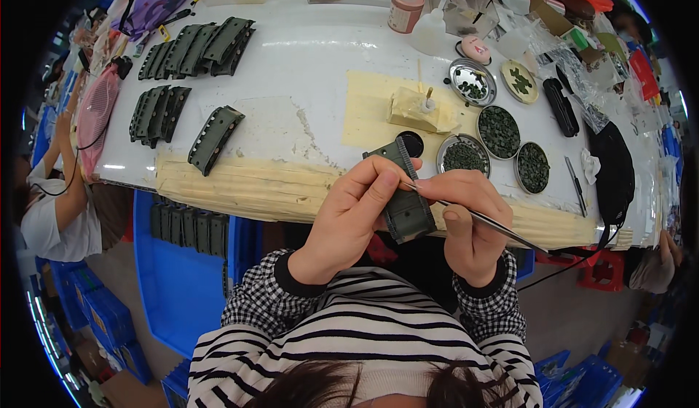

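Note:
Over the table's near edge, my left hand (346, 218) is closed around a dark green curved plastic part (410, 217), which is tilted. Pinched in my right hand (473, 211) are slim metal tweezers (502, 228). Their tip meets the part near my left fingertips; any small piece there is too tiny to make out. Just beyond the hands are a small black round pot (411, 144) and a dish of small dark green pieces (464, 157). Two more dishes (500, 131) (533, 167) of such pieces stand to its right.
Similar green parts (211, 140) lie in groups at the left of the white table (306, 51). A tape-wrapped block (424, 109) stands past my hands. Below the left edge, a blue bin (182, 284) holds several parts. Other people sit at both sides, one arm (65, 167) showing at left.

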`<state>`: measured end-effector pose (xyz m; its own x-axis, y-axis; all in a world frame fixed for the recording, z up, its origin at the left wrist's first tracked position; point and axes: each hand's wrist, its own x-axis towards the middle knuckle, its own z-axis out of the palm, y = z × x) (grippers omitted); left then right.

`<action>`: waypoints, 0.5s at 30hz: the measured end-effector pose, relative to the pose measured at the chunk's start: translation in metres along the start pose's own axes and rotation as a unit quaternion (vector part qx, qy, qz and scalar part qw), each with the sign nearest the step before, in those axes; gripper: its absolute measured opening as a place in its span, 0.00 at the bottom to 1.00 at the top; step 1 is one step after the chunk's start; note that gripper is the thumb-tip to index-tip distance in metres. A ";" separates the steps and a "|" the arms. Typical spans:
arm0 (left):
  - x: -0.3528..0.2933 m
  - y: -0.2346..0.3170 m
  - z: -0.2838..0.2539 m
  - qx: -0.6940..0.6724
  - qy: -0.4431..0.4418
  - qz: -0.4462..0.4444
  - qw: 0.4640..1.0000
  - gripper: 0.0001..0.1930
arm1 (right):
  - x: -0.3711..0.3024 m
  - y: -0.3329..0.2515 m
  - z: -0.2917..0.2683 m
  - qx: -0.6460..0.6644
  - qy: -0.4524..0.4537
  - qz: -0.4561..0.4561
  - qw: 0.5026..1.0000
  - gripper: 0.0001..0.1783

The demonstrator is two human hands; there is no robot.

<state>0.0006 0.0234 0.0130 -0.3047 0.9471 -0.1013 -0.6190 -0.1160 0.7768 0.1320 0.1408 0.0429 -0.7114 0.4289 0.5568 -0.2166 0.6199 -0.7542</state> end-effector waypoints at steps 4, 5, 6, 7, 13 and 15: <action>0.001 -0.001 0.000 0.007 -0.003 0.012 1.000 0.13 | 0.001 -0.003 -0.001 -0.002 -0.002 0.013 1.000 0.09; 0.000 -0.001 0.001 0.010 -0.002 0.014 1.000 0.13 | 0.001 -0.002 -0.001 0.000 -0.001 0.011 1.000 0.09; 0.000 -0.002 0.001 0.018 -0.001 0.018 1.000 0.13 | 0.001 -0.002 -0.001 0.001 0.000 0.009 1.000 0.09; 0.000 -0.002 0.001 0.026 0.001 0.022 0.999 0.13 | 0.001 -0.002 0.000 0.000 0.001 0.008 1.000 0.08; -0.001 -0.002 -0.001 0.078 -0.004 0.038 0.996 0.13 | 0.000 0.000 0.003 0.028 0.026 0.024 0.999 0.09; -0.001 0.006 0.003 0.034 0.008 0.026 0.999 0.15 | -0.001 0.005 0.005 0.051 0.051 0.028 0.997 0.10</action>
<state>-0.0006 0.0227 0.0192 -0.3480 0.9349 -0.0693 -0.5511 -0.1442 0.8219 0.1288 0.1403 0.0369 -0.6530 0.5294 0.5416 -0.2497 0.5247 -0.8139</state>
